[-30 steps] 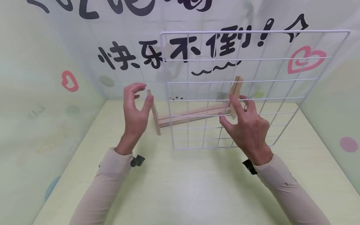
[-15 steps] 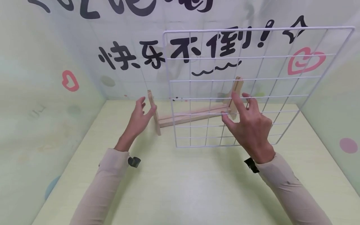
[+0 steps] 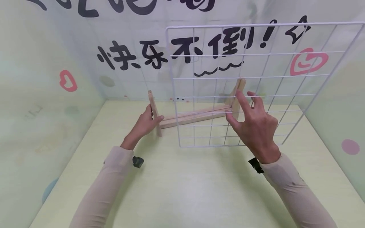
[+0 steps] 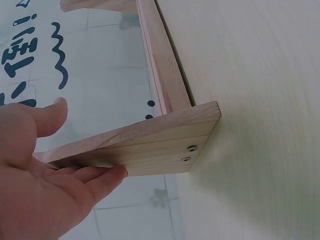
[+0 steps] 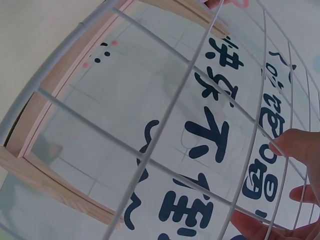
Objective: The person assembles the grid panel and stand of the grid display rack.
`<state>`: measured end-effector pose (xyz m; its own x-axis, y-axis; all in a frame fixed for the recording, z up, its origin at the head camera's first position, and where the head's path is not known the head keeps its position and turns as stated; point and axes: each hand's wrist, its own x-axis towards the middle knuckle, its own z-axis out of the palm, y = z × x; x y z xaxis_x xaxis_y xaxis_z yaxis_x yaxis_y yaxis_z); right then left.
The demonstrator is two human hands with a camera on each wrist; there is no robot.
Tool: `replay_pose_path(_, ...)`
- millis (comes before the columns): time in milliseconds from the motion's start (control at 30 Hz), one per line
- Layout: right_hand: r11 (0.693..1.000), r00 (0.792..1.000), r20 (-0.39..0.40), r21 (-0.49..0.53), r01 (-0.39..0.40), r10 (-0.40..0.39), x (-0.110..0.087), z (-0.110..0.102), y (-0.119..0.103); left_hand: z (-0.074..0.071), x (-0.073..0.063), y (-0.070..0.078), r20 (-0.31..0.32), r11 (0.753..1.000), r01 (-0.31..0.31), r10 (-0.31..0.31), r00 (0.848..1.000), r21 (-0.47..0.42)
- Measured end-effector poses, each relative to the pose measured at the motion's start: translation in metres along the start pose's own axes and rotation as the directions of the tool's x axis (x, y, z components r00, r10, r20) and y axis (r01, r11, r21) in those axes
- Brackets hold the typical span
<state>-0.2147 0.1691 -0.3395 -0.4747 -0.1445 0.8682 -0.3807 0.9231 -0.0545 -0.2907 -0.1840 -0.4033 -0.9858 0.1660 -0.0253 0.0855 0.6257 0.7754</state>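
White wire grid [image 3: 259, 76] was, in the head view, gripped by the right hand [image 3: 253, 125] before a wooden stand [image 3: 201, 118], seemingly light and stiff. In the left-wrist view, the left hand [image 4: 55, 192] touched the stand with loose fingers, thumb clear. In the right-wrist view, thin wires [image 5: 190, 64] looked slick, best held at crossings.

Booth-like: pale table [image 3: 188, 186], printed walls [image 3: 125, 30]

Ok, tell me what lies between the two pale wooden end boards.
In the head view, a long pale wooden bar runs from the left end board to the right end board; a white wire grid is partly in front.
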Motion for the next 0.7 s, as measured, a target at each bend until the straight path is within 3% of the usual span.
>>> replay_pose_path(367, 0.999, 1.0, 0.017, -0.038, 0.007, -0.006, 0.01, -0.006, 0.002, -0.002, 0.011, -0.003, -0.028, 0.999, 0.01, -0.009, 1.0, 0.038)
replay_pose_path(700, 1.0, 0.999, -0.041, -0.013, -0.026, 0.025, 0.017, -0.007, 0.001, 0.0, 0.011, -0.011, -0.047, 0.997, 0.009, -0.006, 0.999, 0.076)
